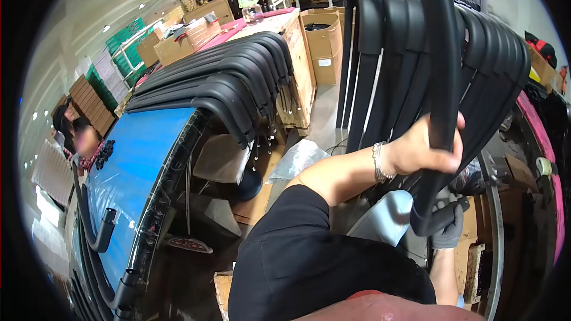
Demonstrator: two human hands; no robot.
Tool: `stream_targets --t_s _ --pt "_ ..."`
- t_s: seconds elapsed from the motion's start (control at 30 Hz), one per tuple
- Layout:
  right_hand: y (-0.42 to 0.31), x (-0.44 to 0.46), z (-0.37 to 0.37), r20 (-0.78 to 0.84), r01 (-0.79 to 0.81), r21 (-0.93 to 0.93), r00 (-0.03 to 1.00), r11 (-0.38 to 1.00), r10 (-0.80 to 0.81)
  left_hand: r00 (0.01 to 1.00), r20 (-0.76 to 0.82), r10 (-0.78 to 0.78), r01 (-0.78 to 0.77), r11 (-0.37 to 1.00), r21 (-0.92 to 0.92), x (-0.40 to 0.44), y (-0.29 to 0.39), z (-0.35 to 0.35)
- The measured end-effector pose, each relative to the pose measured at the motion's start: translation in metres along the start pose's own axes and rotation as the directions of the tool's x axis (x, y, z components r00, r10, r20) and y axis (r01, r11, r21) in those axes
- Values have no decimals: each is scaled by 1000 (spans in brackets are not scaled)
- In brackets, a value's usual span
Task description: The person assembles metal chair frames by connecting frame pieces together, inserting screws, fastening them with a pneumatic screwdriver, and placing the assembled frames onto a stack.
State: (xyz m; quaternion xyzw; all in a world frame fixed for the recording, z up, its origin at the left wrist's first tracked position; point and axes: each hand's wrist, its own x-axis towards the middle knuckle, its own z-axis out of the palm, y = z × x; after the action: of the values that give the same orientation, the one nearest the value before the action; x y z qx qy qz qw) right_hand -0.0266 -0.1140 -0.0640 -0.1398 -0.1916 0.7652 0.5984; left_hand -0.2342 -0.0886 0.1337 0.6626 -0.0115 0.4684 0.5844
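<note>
Ceiling lights and stacked cartons fill the back of a workshop, where a blue-topped counter [157, 142] bears a row of nested bent tubes [238, 71], their curved ends drooping over its edge, probably so the bends hook there and the lengths lie parallel without rolling. More hang in a tight rank on the right, the hanging tubes [398, 41] turned the same way, which seems to save room. One long black tube [443, 83] stands roughly upright in front of that rank, held in both hands, set apart from each other along it. The bare left hand [413, 148] is wrapped around the straight shaft, likely to steady its height, while the gloved right hand [451, 223] is closed about the short bent end below, where it appears to support the weight and check twisting. Across the counter stands another person [74, 125], near more tubes.
</note>
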Motion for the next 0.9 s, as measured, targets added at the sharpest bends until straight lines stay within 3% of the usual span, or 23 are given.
stream_targets --t_s 0.03,0.07,0.17,0.27,0.33,0.37,0.4,0.43,0.47,0.5,0.57,0.7,0.77,0.87,0.9 --pt "-3 1 -16 -68 125 -73 989 989 -130 948 -312 56 -32 996 79 5 0 5" --pt "-2 -2 -29 -133 240 -157 956 958 -261 950 -309 40 -21 998 63 10 -8 4" --pt "-2 -14 -51 -246 342 -278 878 898 -410 815 -504 284 27 852 523 36 -39 1" --pt "-25 -24 -62 -355 369 -324 806 871 -473 826 -509 240 43 875 482 48 -56 10" --pt "-53 -53 -71 -481 360 -327 732 874 -482 864 -490 118 122 894 431 55 -80 17" --pt "-70 -60 -73 -546 360 -341 676 869 -494 902 -411 132 -3 954 299 62 -85 22" --pt "-78 -71 -60 -599 360 -406 589 840 -542 909 -409 83 75 932 355 68 -92 23" --pt "-89 -83 -68 -566 342 -394 641 853 -518 915 -379 140 -67 978 198 75 -106 32" --pt "-93 -90 -80 -570 387 -393 610 834 -551 939 -342 26 16 993 120 80 -111 38" --pt "-93 -101 -100 -637 400 -408 519 821 -570 956 -294 15 5 998 68 83 -122 41" --pt "-95 -114 -127 -600 523 -441 433 730 -673 979 -200 -29 24 999 -27 96 -146 51" --pt "-91 -136 -115 -741 622 -428 172 655 -649 984 -167 -69 48 991 -126 113 -172 86" --pt "-76 -148 -134 -759 582 -467 123 666 -640 963 -250 -98 71 991 -114 122 -184 102" --pt "-63 -162 -186 -748 474 -563 57 677 -662 978 -185 -99 98 995 -14 125 -221 110" --pt "-56 -172 -214 -651 166 -754 -62 635 -757 977 -188 -97 97 995 -13 122 -235 115"
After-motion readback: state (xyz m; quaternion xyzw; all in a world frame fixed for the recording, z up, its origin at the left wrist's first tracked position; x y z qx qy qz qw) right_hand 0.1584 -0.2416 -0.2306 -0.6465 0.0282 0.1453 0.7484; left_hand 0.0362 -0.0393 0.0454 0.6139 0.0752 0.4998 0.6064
